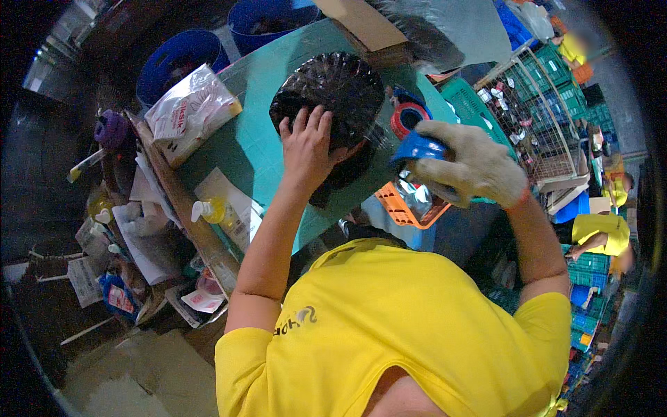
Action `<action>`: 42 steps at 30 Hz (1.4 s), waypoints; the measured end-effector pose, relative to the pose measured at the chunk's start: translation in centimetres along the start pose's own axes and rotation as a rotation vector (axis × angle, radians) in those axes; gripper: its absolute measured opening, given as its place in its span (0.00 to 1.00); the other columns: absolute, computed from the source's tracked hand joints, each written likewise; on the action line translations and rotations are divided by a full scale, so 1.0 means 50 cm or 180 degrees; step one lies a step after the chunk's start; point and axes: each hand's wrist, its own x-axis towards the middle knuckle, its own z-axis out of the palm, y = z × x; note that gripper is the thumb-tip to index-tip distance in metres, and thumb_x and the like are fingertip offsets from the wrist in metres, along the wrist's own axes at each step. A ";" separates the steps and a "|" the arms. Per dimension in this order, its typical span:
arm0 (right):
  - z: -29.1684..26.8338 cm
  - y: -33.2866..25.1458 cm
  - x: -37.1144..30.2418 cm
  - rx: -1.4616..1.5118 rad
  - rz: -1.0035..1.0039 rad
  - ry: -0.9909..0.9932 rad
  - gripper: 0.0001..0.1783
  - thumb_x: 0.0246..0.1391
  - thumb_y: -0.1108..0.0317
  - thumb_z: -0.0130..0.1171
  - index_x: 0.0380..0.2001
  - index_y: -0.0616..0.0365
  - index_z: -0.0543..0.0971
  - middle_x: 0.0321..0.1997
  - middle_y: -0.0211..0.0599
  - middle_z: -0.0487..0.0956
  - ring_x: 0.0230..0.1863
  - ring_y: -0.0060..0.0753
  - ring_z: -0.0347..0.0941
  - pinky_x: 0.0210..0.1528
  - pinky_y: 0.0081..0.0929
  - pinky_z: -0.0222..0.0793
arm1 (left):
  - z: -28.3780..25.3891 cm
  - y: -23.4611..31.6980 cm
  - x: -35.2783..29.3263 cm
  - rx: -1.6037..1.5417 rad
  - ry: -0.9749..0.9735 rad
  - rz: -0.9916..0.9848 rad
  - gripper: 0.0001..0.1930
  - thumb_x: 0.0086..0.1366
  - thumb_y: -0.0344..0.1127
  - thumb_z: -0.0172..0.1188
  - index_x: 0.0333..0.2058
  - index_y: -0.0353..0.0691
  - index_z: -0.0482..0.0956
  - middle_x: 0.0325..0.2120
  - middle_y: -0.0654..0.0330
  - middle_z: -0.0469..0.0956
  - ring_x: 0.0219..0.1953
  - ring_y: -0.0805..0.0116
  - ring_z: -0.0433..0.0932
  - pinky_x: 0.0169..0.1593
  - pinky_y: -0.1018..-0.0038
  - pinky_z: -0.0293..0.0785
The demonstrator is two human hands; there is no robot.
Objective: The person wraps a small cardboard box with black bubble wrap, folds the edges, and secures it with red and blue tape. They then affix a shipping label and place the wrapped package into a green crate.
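A round bundle wrapped in shiny black plastic (333,83) rests on the green tabletop (253,111). My bare left hand (309,142) grips its near side, fingers bent over the plastic and thumb to the right. To the right, my right hand (479,160), in a beige work glove, is closed around a blue tape dispenser (420,148). What looks like a strip of clear tape (379,135) stretches between the bundle and the dispenser. Just behind that hand, a red ring-shaped roll (408,119) lies at the table's right side.
A white plastic pack (191,115) and a yellow pump bottle (217,210) stand at left. Two blue tubs (177,59) are behind the table. An orange basket (410,208) and green crate (472,111) sit right, beside a wire cage (535,118). Other people in yellow (601,233) are farther right.
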 end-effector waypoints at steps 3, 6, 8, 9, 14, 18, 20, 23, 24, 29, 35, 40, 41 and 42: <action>0.067 0.054 0.067 -0.0710 -0.1002 0.0316 0.25 0.36 0.59 0.63 0.41 0.51 0.74 0.37 0.52 0.73 0.37 0.54 0.73 0.40 0.40 0.71 | 0.009 0.017 -0.012 0.0051 0.0083 0.0139 0.36 0.45 0.48 0.67 0.52 0.39 0.68 0.54 0.57 0.66 0.60 0.54 0.59 0.60 0.50 0.48; 0.108 0.081 0.117 -0.0593 -0.1091 0.0725 0.28 0.27 0.59 0.66 0.40 0.44 0.75 0.38 0.51 0.70 0.39 0.56 0.72 0.42 0.40 0.70 | 0.015 0.024 -0.023 0.0037 0.0306 0.0314 0.37 0.45 0.48 0.66 0.53 0.39 0.66 0.54 0.55 0.65 0.61 0.53 0.58 0.60 0.48 0.47; 0.117 0.077 0.116 0.0030 -0.0315 0.0540 0.29 0.25 0.57 0.66 0.39 0.45 0.74 0.39 0.51 0.71 0.41 0.55 0.71 0.44 0.39 0.69 | 0.013 0.020 -0.034 0.0001 0.0533 0.0345 0.37 0.45 0.47 0.67 0.53 0.38 0.65 0.54 0.52 0.64 0.60 0.51 0.57 0.60 0.47 0.47; 0.111 0.070 0.108 0.0147 0.0067 0.0208 0.29 0.26 0.55 0.66 0.39 0.47 0.74 0.39 0.51 0.72 0.43 0.53 0.71 0.45 0.38 0.68 | 0.012 0.017 -0.041 -0.0022 0.0698 0.0314 0.37 0.45 0.45 0.67 0.53 0.37 0.64 0.54 0.51 0.63 0.60 0.49 0.57 0.61 0.48 0.48; -0.047 -0.015 0.131 -0.0746 0.0608 0.0623 0.27 0.34 0.59 0.65 0.43 0.48 0.75 0.37 0.49 0.72 0.42 0.54 0.72 0.44 0.42 0.70 | 0.006 0.013 -0.091 -0.1104 0.1012 -0.0025 0.25 0.44 0.26 0.62 0.44 0.36 0.65 0.48 0.46 0.63 0.56 0.42 0.60 0.58 0.57 0.60; -0.120 -0.147 0.329 -0.1483 -0.1677 0.1122 0.24 0.40 0.48 0.58 0.35 0.55 0.78 0.31 0.49 0.77 0.33 0.47 0.76 0.35 0.43 0.70 | 0.029 0.037 -0.120 -0.1284 0.0917 0.0030 0.22 0.46 0.24 0.57 0.43 0.34 0.67 0.49 0.46 0.64 0.57 0.43 0.60 0.59 0.56 0.59; -0.068 -0.236 0.471 -0.1133 -0.1324 0.0845 0.30 0.41 0.40 0.55 0.32 0.59 0.79 0.30 0.53 0.78 0.34 0.44 0.76 0.37 0.41 0.69 | 0.042 0.047 -0.133 -0.1100 0.0983 0.0133 0.19 0.48 0.25 0.57 0.42 0.32 0.70 0.49 0.46 0.65 0.58 0.45 0.60 0.60 0.57 0.59; 0.055 -0.292 0.598 -0.0657 -0.0285 -0.0725 0.32 0.37 0.42 0.58 0.40 0.56 0.80 0.43 0.43 0.79 0.42 0.41 0.76 0.44 0.35 0.70 | 0.052 0.050 -0.145 -0.0943 0.0931 0.0057 0.17 0.50 0.26 0.58 0.41 0.30 0.73 0.50 0.47 0.66 0.58 0.48 0.60 0.60 0.59 0.59; 0.087 -0.310 0.625 -0.0775 -0.0013 -0.1076 0.32 0.34 0.44 0.62 0.42 0.54 0.80 0.44 0.42 0.79 0.42 0.38 0.75 0.44 0.37 0.69 | 0.052 0.048 -0.147 -0.0919 0.0899 -0.0001 0.16 0.51 0.27 0.58 0.40 0.29 0.74 0.50 0.48 0.67 0.58 0.49 0.61 0.60 0.60 0.59; 0.020 -0.331 0.529 -0.1289 -0.0891 -0.1072 0.25 0.38 0.45 0.59 0.34 0.52 0.82 0.36 0.39 0.80 0.35 0.37 0.77 0.35 0.37 0.71 | 0.036 0.024 -0.130 -0.0618 0.0885 -0.0181 0.16 0.52 0.30 0.59 0.41 0.31 0.75 0.48 0.50 0.70 0.56 0.50 0.64 0.59 0.62 0.62; -0.093 -0.175 0.031 -0.0968 -0.0652 0.0438 0.23 0.38 0.57 0.62 0.40 0.55 0.76 0.39 0.50 0.76 0.34 0.44 0.75 0.36 0.39 0.72 | 0.018 -0.028 -0.083 -0.0938 0.1104 -0.0267 0.14 0.50 0.27 0.61 0.37 0.36 0.76 0.45 0.53 0.72 0.53 0.50 0.69 0.53 0.62 0.69; 0.069 -0.016 0.036 -0.0457 0.0425 -0.0438 0.30 0.32 0.50 0.60 0.43 0.48 0.73 0.40 0.50 0.75 0.41 0.51 0.73 0.41 0.42 0.70 | 0.010 -0.010 -0.098 -0.0468 0.1015 0.0081 0.13 0.50 0.32 0.63 0.37 0.39 0.77 0.44 0.56 0.73 0.54 0.55 0.68 0.55 0.59 0.64; 0.104 0.010 0.069 -0.0534 -0.0224 -0.0003 0.31 0.27 0.52 0.64 0.41 0.46 0.73 0.40 0.49 0.73 0.41 0.52 0.72 0.41 0.42 0.70 | 0.000 -0.006 -0.102 -0.0214 0.0926 0.0119 0.13 0.50 0.33 0.63 0.37 0.40 0.77 0.45 0.56 0.73 0.55 0.56 0.68 0.55 0.58 0.63; 0.127 0.037 0.089 -0.1026 -0.1061 0.0337 0.33 0.15 0.59 0.69 0.36 0.40 0.73 0.42 0.47 0.69 0.38 0.53 0.71 0.39 0.39 0.71 | -0.013 -0.003 -0.104 -0.0026 0.0888 0.0252 0.12 0.50 0.35 0.64 0.35 0.43 0.79 0.44 0.57 0.73 0.52 0.59 0.70 0.54 0.58 0.60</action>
